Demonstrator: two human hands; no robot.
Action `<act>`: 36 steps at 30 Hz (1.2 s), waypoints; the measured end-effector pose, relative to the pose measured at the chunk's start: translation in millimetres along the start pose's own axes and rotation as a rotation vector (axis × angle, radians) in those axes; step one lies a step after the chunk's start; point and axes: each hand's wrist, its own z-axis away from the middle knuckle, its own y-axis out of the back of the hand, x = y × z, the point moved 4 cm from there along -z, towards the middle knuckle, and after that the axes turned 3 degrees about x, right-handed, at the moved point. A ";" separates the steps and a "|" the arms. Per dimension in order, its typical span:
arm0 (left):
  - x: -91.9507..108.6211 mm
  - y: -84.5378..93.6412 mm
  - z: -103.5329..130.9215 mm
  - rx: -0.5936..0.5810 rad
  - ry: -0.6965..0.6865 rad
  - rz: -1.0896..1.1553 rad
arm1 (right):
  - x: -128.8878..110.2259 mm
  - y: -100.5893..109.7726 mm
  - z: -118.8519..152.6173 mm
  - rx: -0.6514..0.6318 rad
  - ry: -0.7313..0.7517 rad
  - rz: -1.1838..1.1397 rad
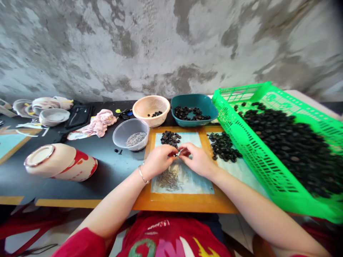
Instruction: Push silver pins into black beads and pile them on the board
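Above the pale blue sheet (206, 185), my left hand (160, 160) and my right hand (197, 160) meet fingertip to fingertip. The left fingers pinch a small black part (176, 155). My right thumb and fingers are also closed at the same spot; what they grip is too small to make out. Just beyond the fingers lies a heap of small round black parts (170, 138). Nearer the body, under the hands, thin metal pins (168, 178) are spread in a loose pile.
A clear bowl (118, 135) of metal pins, a peach bowl (142, 110) and a teal basin (194, 123) hold small parts. At right stands a large green crate (249, 160) of black parts, beside another black pile (225, 147). A tumbler (61, 162) lies left.
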 end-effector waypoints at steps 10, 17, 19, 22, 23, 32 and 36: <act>-2.4 -7.4 1.0 0.075 0.151 0.262 | 0.6 6.9 1.3 0.014 0.011 -0.041; -10.8 -18.3 0.8 0.084 0.566 0.862 | 12.2 72.7 -12.4 0.125 -0.162 0.413; -11.7 -18.8 0.2 0.103 0.591 0.962 | 22.5 93.1 -12.5 0.162 -0.180 0.681; -12.1 -19.3 -0.4 0.109 0.590 1.010 | 35.9 103.3 -9.9 0.107 -0.237 0.906; -12.0 -19.3 -0.5 0.113 0.583 0.998 | 38.4 102.7 -8.8 0.086 -0.261 0.946; -10.0 -20.5 0.5 0.111 0.503 0.874 | 39.7 92.7 -8.0 -0.004 -0.286 0.919; -10.0 -19.7 -0.3 0.151 0.501 0.894 | 30.3 83.1 -10.0 -0.007 -0.226 0.668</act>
